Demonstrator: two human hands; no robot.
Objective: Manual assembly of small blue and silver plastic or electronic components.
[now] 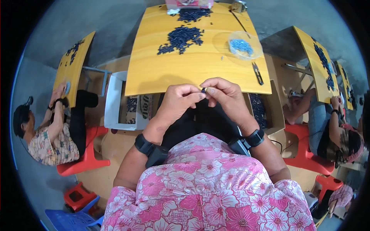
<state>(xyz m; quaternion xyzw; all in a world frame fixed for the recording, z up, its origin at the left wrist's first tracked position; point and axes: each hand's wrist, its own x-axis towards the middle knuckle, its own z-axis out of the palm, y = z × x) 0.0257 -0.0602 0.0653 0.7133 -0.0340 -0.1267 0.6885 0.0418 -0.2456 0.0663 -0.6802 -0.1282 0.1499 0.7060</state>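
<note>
Floral shirt [208, 184]; left hand [178, 101], right hand [225, 96], fingertips closed on dark piece [203, 90]; yellow tabletop [154, 73]; grey wall [111, 23].

This looks like a small hand-assembly workshop. At top centre, a yellow worktable [154, 73] carries heaps of small dark pieces [183, 38], a clear plastic tub [259, 49] of blue parts [242, 47] and thread snips [258, 73]. Similar tables stand at upper left [78, 69] and upper right [309, 54], with a seated worker at the left [54, 142] and another at the right [343, 133], both on red plastic stools [92, 154]. Open boxes [115, 104] flank the central table.
</note>
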